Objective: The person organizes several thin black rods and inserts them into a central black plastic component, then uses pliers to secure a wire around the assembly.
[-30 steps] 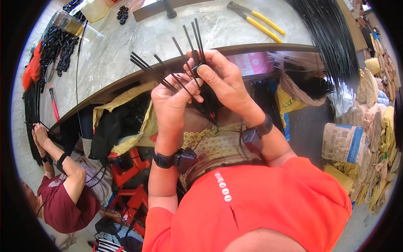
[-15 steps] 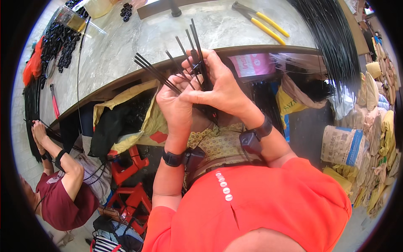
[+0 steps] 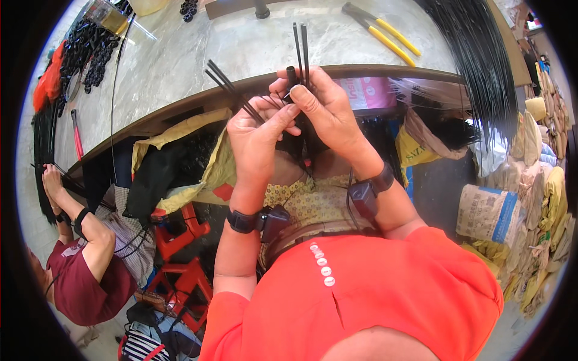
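Both hands are close together just off the table's front edge. My left hand point(image 3: 256, 129) is closed around several thin black rods point(image 3: 232, 87), which fan out toward the upper left. My right hand point(image 3: 328, 108) grips a thicker black tube-like piece point(image 3: 291, 76) with its thumb pressed near it, and two thin black rods point(image 3: 301, 51) rise beside it. Between the hands, the fingertips nearly meet, and the lower ends of the pieces are hidden by fingers and dark background.
The grey stone-look table point(image 3: 253, 48) holds yellow-handled pliers point(image 3: 388, 36), a large bundle of long black strands point(image 3: 475, 66) and small black parts point(image 3: 99, 57). A yellow-edged sack point(image 3: 174, 150) hangs below. Red stools point(image 3: 180, 234) and a co-worker point(image 3: 90, 271) are at left; stacked sacks point(image 3: 536, 204) at right.
The rods in my right hand have drawn together and stand more upright. My left thumb has come up toward my right thumb, and the loose rods between the hands no longer stick up.
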Demonstrator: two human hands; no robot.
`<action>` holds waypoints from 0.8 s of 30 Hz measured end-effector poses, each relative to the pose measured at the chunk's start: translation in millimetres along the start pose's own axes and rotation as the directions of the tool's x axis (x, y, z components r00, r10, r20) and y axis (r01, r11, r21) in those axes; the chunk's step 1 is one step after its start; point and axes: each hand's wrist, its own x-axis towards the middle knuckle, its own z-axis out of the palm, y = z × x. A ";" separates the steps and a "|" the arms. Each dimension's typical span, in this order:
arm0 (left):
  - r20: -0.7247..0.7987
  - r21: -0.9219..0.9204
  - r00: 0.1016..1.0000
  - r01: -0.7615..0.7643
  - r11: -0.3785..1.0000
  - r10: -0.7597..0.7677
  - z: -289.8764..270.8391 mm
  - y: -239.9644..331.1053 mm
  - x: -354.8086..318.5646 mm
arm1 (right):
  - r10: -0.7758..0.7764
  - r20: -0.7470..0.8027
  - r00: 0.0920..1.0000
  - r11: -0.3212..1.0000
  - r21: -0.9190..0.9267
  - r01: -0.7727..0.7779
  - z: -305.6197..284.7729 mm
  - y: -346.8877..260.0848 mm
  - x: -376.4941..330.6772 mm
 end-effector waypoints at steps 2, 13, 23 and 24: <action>0.078 -0.006 0.997 0.014 1.000 -0.013 -7.1 -0.1 3.5 | -0.002 -0.018 1.000 1.000 0.028 0.003 -0.8 2.8 0.5; 0.211 0.021 0.976 0.045 0.999 -0.048 -22.9 4.6 13.1 | 0.003 -0.077 0.997 1.000 0.029 -0.001 -1.1 -1.1 -1.0; 0.126 0.016 0.991 -0.050 0.999 0.048 -15.0 2.1 5.9 | -0.120 -0.219 0.968 0.988 -0.124 0.094 10.0 6.8 -5.4; 0.121 0.016 0.991 -0.053 0.998 0.050 -15.4 2.2 4.5 | -0.131 -0.223 0.966 0.986 -0.128 0.104 11.4 6.9 -5.6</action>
